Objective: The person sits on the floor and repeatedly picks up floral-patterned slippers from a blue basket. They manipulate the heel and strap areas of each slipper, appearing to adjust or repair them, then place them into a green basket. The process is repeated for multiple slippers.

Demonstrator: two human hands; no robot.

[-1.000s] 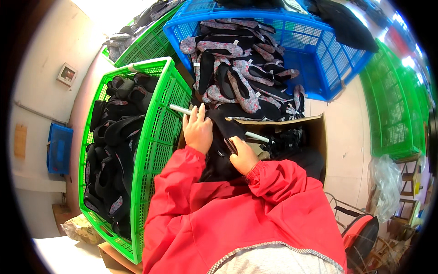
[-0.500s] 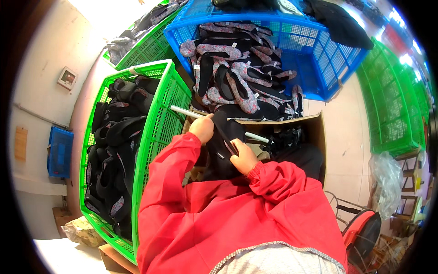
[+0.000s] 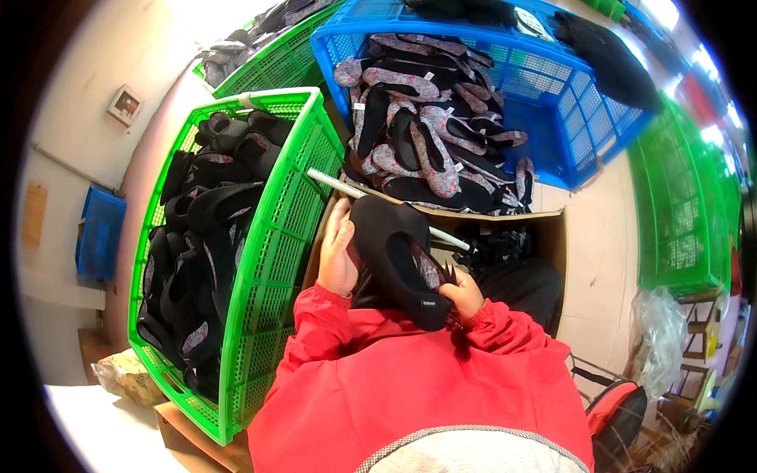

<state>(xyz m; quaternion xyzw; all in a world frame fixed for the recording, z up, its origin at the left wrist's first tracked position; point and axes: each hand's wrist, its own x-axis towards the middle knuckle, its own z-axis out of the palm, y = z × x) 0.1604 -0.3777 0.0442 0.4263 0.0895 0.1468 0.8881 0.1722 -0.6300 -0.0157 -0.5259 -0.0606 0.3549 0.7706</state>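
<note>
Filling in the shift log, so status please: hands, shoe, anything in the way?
Right hand gripping black shoe near its heel; left hand open beside it. Opening faces the camera. White pole behind; no obstruction visible.

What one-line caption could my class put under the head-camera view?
Bare right hand grips a black fabric slipper, left hand beside it, near a green plastic crate of black slippers.

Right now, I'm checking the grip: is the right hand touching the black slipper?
Touching: the head view shows the right hand gripping the black slipper at the edge of its opening.
</note>
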